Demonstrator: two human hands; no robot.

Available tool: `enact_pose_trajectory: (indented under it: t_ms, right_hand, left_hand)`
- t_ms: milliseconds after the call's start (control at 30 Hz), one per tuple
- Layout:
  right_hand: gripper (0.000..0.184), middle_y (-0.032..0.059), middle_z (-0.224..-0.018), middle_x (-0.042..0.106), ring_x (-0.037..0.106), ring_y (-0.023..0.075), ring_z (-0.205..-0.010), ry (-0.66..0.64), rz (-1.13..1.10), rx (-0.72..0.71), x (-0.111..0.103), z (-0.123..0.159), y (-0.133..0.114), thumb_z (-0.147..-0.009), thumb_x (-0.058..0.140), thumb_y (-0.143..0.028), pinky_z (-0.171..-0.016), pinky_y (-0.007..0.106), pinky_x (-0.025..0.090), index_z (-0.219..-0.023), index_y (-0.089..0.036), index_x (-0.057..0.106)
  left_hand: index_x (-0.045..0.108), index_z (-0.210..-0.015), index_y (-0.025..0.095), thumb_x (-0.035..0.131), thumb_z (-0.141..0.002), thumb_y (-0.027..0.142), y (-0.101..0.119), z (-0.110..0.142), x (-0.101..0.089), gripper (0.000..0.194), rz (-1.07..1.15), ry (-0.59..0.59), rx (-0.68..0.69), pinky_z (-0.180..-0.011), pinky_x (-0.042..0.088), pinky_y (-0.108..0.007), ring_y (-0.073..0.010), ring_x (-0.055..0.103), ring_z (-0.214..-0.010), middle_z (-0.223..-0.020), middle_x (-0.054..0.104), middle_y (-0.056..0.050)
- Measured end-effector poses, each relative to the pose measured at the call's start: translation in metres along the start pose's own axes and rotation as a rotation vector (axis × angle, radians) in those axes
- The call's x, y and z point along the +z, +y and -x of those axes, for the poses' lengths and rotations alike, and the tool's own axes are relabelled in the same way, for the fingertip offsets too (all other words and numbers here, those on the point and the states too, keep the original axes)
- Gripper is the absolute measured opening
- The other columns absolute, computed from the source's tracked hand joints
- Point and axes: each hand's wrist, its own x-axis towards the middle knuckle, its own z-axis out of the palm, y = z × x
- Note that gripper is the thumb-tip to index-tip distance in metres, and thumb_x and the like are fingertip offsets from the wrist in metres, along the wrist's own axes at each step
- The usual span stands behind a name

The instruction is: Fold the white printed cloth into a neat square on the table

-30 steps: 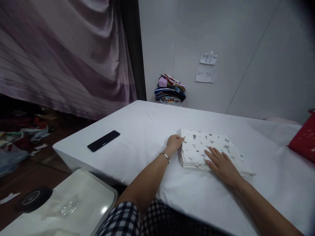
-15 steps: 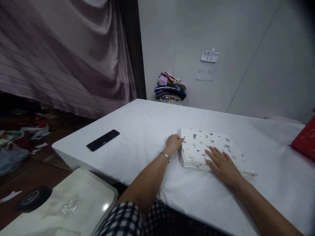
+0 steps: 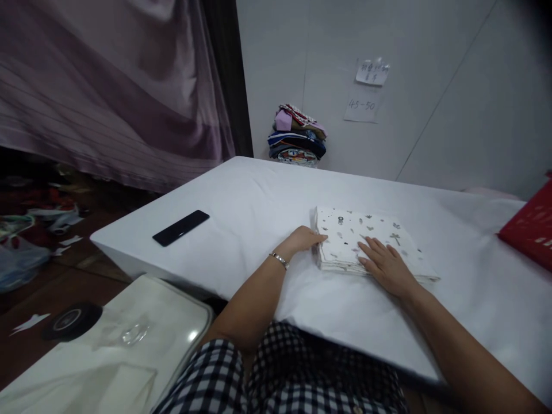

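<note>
A folded white cloth (image 3: 336,233) printed with small leaves, palm trees and other motifs lies in several layers on the white-covered table (image 3: 259,230). At its left edge is my left hand (image 3: 304,238), closed on the border, with a digit over the top layer and the other fingertips partly hidden. My right hand (image 3: 388,267) rests open and flat on the cloth's near right part, fingers slightly spread, covering some of the print.
A black phone (image 3: 181,227) lies on the table's left side. Folded clothes (image 3: 297,138) are stacked by the wall at the back. A red bag (image 3: 530,224) stands at the right edge. Lower left, a cream surface (image 3: 172,310) holds clear plastic and a black roll (image 3: 73,321).
My left hand has shifted slightly over the cloth's left edge, its digit now further onto the top. My right hand stays flat on the cloth. The view has tilted down a little.
</note>
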Motion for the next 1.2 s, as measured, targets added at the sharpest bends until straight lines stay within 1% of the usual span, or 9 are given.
enact_pose_trajectory:
  t_ms: [133,200,300,433,700,833,900,1033,1200]
  right_hand:
    - [0.045,0.0056,-0.137,0.044,0.034,0.0251,-0.129,0.134,-0.112,-0.104,-0.014,0.002,-0.015,-0.092,0.031,-0.046,-0.105,0.051,0.023,-0.129,-0.026,0.047]
    - [0.039,0.0071,-0.123,0.057,0.047,0.0251,-0.118,0.194,-0.199,-0.217,-0.023,0.001,-0.032,-0.091,0.037,-0.043,-0.100,0.049,0.031,-0.122,-0.026,0.053]
    - [0.031,0.0078,-0.104,0.064,0.057,0.0236,-0.098,0.207,-0.273,-0.350,-0.031,-0.005,-0.060,-0.089,0.044,-0.040,-0.086,0.043,0.042,-0.112,-0.024,0.059]
    - [0.024,0.0073,-0.094,0.064,0.056,0.0215,-0.087,0.157,-0.238,-0.335,-0.030,-0.018,-0.083,-0.088,0.047,-0.033,-0.075,0.037,0.044,-0.103,-0.021,0.062]
    - [0.020,0.0047,-0.086,0.062,0.055,0.0189,-0.082,0.112,-0.347,-0.292,-0.015,-0.027,-0.082,-0.090,0.044,-0.028,-0.072,0.033,0.044,-0.090,-0.021,0.063]
    - [0.023,0.0031,-0.081,0.061,0.056,0.0170,-0.078,0.175,-0.472,-0.226,-0.016,-0.027,-0.087,-0.091,0.040,-0.028,-0.070,0.030,0.045,-0.081,-0.022,0.060]
    - [0.022,0.0042,-0.083,0.061,0.055,0.0175,-0.079,0.213,-0.441,-0.249,-0.015,-0.027,-0.090,-0.091,0.040,-0.027,-0.071,0.031,0.045,-0.085,-0.021,0.060]
    - [0.022,0.0076,-0.089,0.061,0.055,0.0206,-0.082,0.209,-0.281,-0.367,-0.009,-0.025,-0.093,-0.090,0.043,-0.031,-0.071,0.034,0.044,-0.095,-0.020,0.061]
    - [0.023,0.0091,-0.089,0.061,0.054,0.0215,-0.082,0.232,-0.184,-0.399,-0.003,-0.024,-0.093,-0.090,0.040,-0.027,-0.070,0.035,0.043,-0.095,-0.019,0.061]
  left_hand:
    - [0.046,-0.045,0.016,0.063,-0.069,0.044,0.003,0.002,0.001,0.040,0.001,-0.033,0.008,-0.047,0.029,-0.023,-0.0076,0.036,-0.042,-0.039,0.041,0.003]
    - [0.045,-0.044,0.016,0.063,-0.069,0.042,0.001,0.000,0.001,0.040,-0.026,-0.036,0.019,-0.047,0.029,-0.023,-0.0072,0.035,-0.040,-0.038,0.041,0.003]
    - [0.045,-0.044,0.016,0.062,-0.069,0.040,-0.002,-0.004,0.003,0.039,-0.029,-0.035,0.029,-0.046,0.029,-0.023,-0.0068,0.034,-0.039,-0.037,0.041,0.004]
    - [0.045,-0.044,0.016,0.062,-0.070,0.039,-0.004,-0.005,0.003,0.038,-0.030,-0.041,0.029,-0.048,0.030,-0.023,-0.0069,0.035,-0.040,-0.039,0.041,0.004]
    - [0.041,-0.042,0.017,0.060,-0.072,0.041,-0.001,-0.002,0.001,0.043,-0.062,-0.051,0.042,-0.047,0.028,-0.024,-0.0068,0.033,-0.039,-0.038,0.039,0.004]
    - [0.044,-0.044,0.017,0.060,-0.072,0.044,-0.003,-0.004,0.001,0.042,-0.091,-0.047,0.044,-0.047,0.029,-0.024,-0.0072,0.035,-0.040,-0.040,0.042,0.003]
    - [0.045,-0.044,0.017,0.059,-0.072,0.044,-0.004,-0.005,0.002,0.042,-0.094,-0.046,0.041,-0.047,0.029,-0.024,-0.0073,0.035,-0.040,-0.040,0.043,0.003]
    - [0.045,-0.043,0.017,0.059,-0.072,0.042,-0.004,-0.006,0.002,0.041,-0.095,-0.049,0.037,-0.047,0.029,-0.024,-0.0073,0.035,-0.039,-0.039,0.042,0.003]
    - [0.046,-0.044,0.017,0.060,-0.071,0.041,-0.003,-0.006,0.002,0.039,-0.080,-0.043,0.021,-0.048,0.030,-0.024,-0.0075,0.036,-0.039,-0.039,0.043,0.003]
